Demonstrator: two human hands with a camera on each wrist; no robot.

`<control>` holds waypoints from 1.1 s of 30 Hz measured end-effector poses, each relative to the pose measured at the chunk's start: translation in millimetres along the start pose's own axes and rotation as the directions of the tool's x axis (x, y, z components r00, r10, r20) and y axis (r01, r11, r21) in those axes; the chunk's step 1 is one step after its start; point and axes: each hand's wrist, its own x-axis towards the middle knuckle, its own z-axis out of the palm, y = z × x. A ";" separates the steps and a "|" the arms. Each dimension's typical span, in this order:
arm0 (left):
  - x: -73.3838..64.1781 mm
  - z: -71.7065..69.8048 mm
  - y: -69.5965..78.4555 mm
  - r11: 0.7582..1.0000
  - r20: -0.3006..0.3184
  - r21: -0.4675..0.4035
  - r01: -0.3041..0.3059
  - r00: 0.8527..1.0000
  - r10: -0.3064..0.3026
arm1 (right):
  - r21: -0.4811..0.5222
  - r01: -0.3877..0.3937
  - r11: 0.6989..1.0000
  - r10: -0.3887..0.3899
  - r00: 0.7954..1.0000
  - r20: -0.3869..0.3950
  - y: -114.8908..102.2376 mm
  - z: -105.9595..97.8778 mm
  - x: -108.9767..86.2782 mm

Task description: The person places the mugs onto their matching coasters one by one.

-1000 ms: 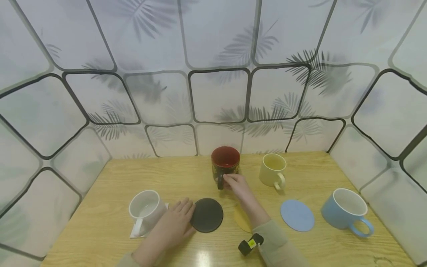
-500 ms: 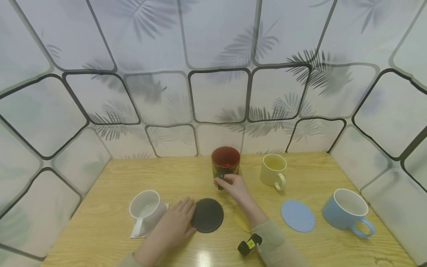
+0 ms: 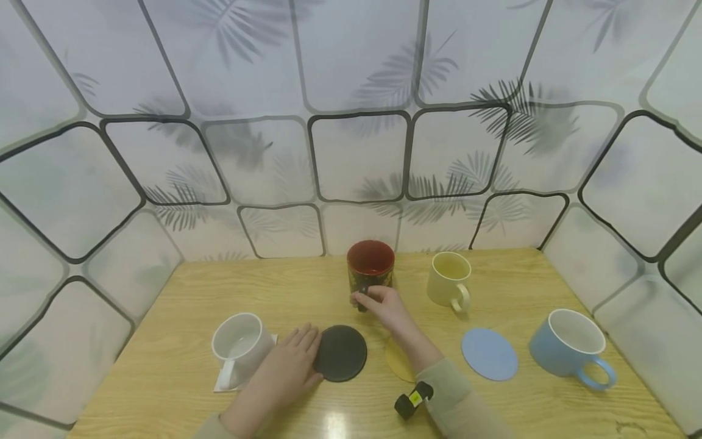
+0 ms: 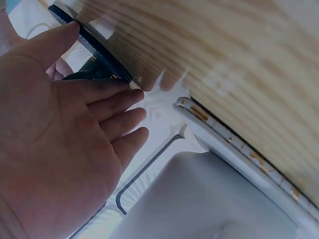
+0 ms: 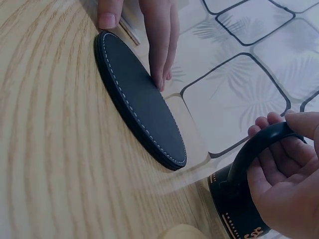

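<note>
A black mug (image 3: pixel 370 262) with a red inside and gold pattern stands near the back of the table. My right hand (image 3: pixel 386 308) grips its handle; in the right wrist view, fingers and thumb curl round the black handle (image 5: pixel 259 144). Flat on the table lies a round black coaster (image 3: pixel 341 353) with a stitched edge (image 5: pixel 142 104). My left hand (image 3: pixel 290 366) rests beside it with straight fingers, thumb and fingertips at the coaster's left edge. Close to that hand, a white mug (image 3: pixel 241 341) sits on a white square coaster (image 3: pixel 222 384).
A yellow coaster (image 3: pixel 399 360) lies partly under my right forearm. Right of it are a pale yellow mug (image 3: pixel 448 280), a blue round coaster (image 3: pixel 489 353) and a blue mug (image 3: pixel 565 344). Patterned cloth walls (image 3: pixel 359 158) enclose the table's back and sides.
My right fingers have closed round the black mug's handle, with the thumb moving left over it. The mug and my left hand stay in place.
</note>
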 end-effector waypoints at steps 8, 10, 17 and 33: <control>-1.0 -0.6 0.0 1.000 0.016 -0.006 0.009 1.000 -0.009 | 0.023 0.019 1.000 -0.020 0.998 0.054 5.2 -1.8 5.7; -1.0 -0.7 0.2 1.000 0.015 -0.018 0.011 1.000 -0.011 | 0.023 0.014 1.000 -0.016 0.998 0.061 5.8 -2.8 6.6; -0.8 1.3 0.3 0.999 0.010 -0.037 0.008 1.000 -0.007 | 0.024 0.003 1.000 -0.004 0.998 0.056 2.6 -4.9 6.5; -1.3 0.9 0.2 0.999 0.027 -0.036 0.022 0.999 -0.021 | 0.060 0.051 0.997 -0.053 0.998 0.032 8.2 -7.5 3.0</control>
